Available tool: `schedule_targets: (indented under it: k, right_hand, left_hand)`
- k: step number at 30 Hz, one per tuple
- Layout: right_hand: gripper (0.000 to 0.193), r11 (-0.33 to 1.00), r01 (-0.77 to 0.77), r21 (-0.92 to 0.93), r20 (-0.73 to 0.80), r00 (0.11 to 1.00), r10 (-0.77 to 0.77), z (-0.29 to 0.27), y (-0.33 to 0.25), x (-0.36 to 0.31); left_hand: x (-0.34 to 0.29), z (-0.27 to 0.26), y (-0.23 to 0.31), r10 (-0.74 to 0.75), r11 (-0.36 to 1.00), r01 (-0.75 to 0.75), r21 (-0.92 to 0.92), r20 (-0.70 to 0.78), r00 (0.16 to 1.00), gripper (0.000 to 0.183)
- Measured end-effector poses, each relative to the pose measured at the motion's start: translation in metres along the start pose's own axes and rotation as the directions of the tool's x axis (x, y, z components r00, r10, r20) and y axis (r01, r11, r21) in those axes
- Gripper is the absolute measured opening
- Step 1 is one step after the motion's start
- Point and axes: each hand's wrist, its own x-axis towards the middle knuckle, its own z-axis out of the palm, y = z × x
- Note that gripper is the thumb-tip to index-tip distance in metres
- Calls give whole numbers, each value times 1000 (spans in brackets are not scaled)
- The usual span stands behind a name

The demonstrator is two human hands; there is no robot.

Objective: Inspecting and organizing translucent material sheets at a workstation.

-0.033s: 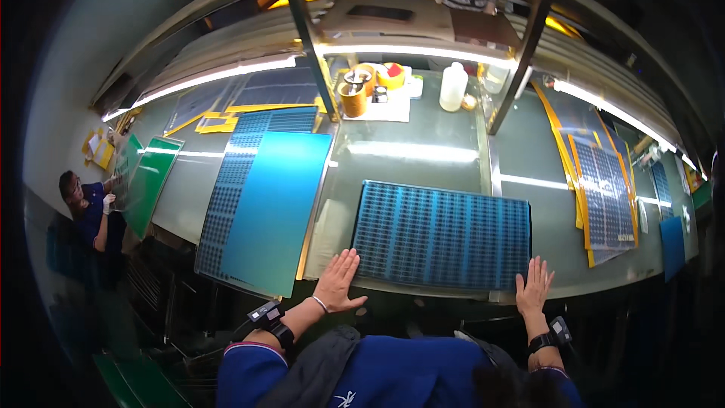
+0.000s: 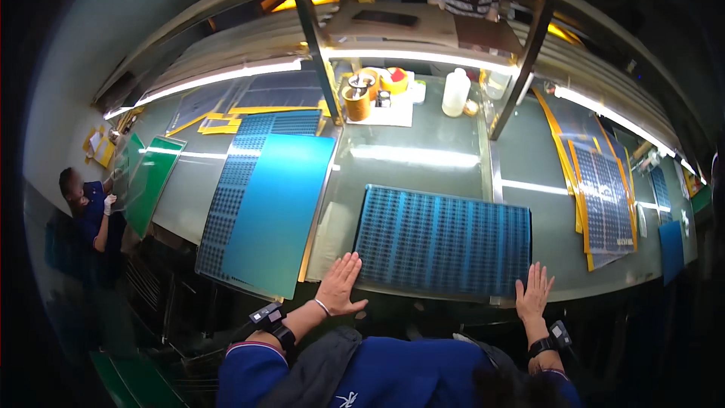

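Your left hand (image 2: 341, 285) and right hand (image 2: 535, 291) spread beside the patterned panel (image 2: 444, 242); it looks stiff, light: grip opposite edges.

White stroke-like emblem (image 2: 347, 399) showing on wearer's blue shirt (image 2: 415, 366); pale row of small marks (image 2: 625, 242) sitting at lower corner of yellow-edged patterned sheet (image 2: 604, 200) at right, blurring past reading; no wording showing legibly.
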Motion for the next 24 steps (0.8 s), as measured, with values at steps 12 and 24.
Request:
schedule_targets:
  k: [12, 24]
  right_hand:
    - [64, 968, -187, 165, 74, 981, 177, 20, -17, -32]
    - [40, 755, 70, 653, -706, 417, 572, -85, -41, 1]
  left_hand:
    - [-11, -2, -37, 413, 910, -408, 68, -193, 890, 39]
    - [134, -94, -12, -299, 903, -143, -405, -831, 469, 30]
